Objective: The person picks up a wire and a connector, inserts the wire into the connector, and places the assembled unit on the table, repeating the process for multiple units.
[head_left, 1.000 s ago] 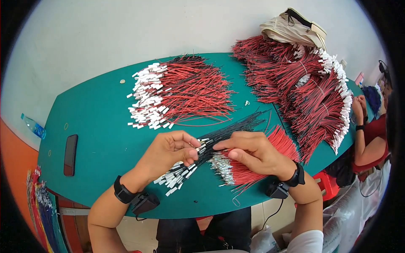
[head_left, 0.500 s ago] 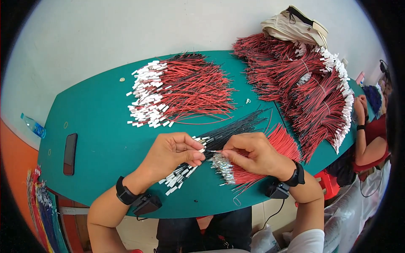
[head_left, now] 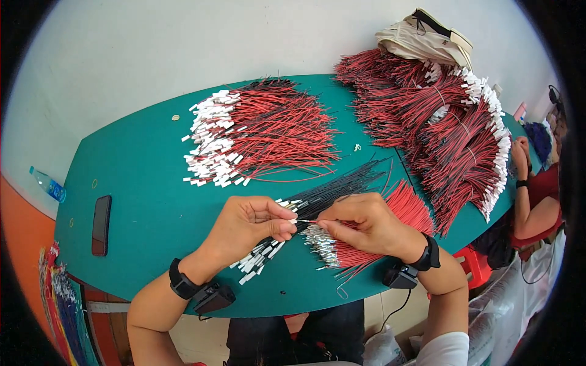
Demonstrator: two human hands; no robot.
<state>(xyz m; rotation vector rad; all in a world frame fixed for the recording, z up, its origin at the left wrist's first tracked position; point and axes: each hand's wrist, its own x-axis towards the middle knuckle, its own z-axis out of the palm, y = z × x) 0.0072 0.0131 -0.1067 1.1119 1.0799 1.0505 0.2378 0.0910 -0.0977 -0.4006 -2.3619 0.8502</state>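
Observation:
Between thumb and fingertips, my left hand (head_left: 251, 221) pinches a small white connector (head_left: 293, 221). My right hand (head_left: 373, 227) grips a red wire (head_left: 313, 221) just behind its metal end, which meets or lies very close to the connector; whether it sits inside I cannot tell. Below my left hand and beyond both lies a bunch of black wires (head_left: 336, 188) with white connectors on their near ends. A pile of loose red wires (head_left: 410, 207) with bare metal terminals (head_left: 320, 241) lies under and beside my right hand.
Farther off lies a spread of red and black wires (head_left: 284, 131) with white connectors. Tied wire bundles (head_left: 427, 116) are heaped at right, a beige bag (head_left: 421, 39) on top. A phone (head_left: 101, 226) rests at left, near a bottle (head_left: 47, 183). Another person's arm (head_left: 528, 207) is at far right.
The red wire's metal end has come in line with the white connector as my right hand shifted slightly left. My left hand stays nearly in place, still pinching the connector.

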